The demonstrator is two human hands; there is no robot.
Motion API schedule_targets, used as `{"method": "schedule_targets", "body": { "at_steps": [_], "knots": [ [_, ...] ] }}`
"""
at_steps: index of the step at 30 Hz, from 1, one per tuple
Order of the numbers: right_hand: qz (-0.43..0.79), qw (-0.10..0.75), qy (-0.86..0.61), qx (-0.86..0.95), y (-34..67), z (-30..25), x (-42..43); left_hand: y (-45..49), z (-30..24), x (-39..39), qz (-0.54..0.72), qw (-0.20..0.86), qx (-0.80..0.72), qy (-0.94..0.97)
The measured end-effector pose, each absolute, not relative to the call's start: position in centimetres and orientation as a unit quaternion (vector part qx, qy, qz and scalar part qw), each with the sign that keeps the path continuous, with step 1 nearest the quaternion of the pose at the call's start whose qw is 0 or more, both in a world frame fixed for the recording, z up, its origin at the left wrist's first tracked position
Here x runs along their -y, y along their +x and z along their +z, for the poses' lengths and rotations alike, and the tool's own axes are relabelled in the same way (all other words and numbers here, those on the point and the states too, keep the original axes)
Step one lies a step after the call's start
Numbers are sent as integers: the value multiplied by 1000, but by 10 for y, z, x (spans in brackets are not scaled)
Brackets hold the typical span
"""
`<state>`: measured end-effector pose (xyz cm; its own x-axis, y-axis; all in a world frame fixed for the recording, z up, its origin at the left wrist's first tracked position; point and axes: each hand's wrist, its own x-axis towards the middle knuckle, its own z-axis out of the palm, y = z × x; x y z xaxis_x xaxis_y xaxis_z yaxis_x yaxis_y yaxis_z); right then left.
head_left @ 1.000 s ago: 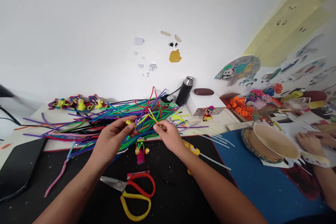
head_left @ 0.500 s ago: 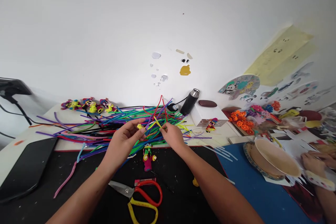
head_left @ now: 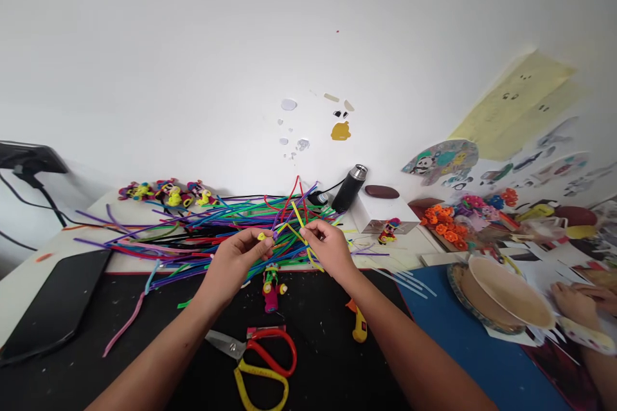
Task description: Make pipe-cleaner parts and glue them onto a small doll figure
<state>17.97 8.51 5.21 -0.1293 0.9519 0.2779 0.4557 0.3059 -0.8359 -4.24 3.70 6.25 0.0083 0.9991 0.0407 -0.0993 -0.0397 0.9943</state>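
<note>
My left hand [head_left: 236, 262] pinches a small yellow coiled piece [head_left: 262, 237] joined to a yellow pipe cleaner [head_left: 299, 230]. My right hand [head_left: 328, 245] is closed on that same pipe cleaner a little to the right, its free end slanting down past the fingers. Both hands hover above a big pile of coloured pipe cleaners [head_left: 207, 225] on the desk. A small pipe-cleaner figure [head_left: 270, 286] in pink, green and yellow stands on the black mat [head_left: 144, 359] just below the hands.
Red-and-yellow scissors [head_left: 263, 363] lie near the front edge. A yellow glue gun [head_left: 357, 327] lies right of them. Finished figures [head_left: 166, 191], a black bottle [head_left: 350, 187] and a white box [head_left: 380, 213] sit at the back. Another person's hands [head_left: 573, 298] work by a bowl [head_left: 511, 292] on the right.
My right hand has lifted and shifted slightly right along the yellow pipe cleaner. The camera view has tilted up a little since the earliest frame.
</note>
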Motion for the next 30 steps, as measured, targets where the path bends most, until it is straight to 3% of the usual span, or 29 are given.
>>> {"method": "schedule_targets", "body": {
  "at_steps": [11, 21, 30],
  "knots": [
    [276, 429, -563, 650, 224, 67, -83, -38, 55, -37, 507, 535, -460, 495],
    [610, 358, -459, 538, 205, 44, -15, -32, 48, -37, 501, 536, -467, 494],
    [646, 382, -422, 507, 175, 30, 9, -29, 49, -31, 477, 557, -453, 507]
  ]
}}
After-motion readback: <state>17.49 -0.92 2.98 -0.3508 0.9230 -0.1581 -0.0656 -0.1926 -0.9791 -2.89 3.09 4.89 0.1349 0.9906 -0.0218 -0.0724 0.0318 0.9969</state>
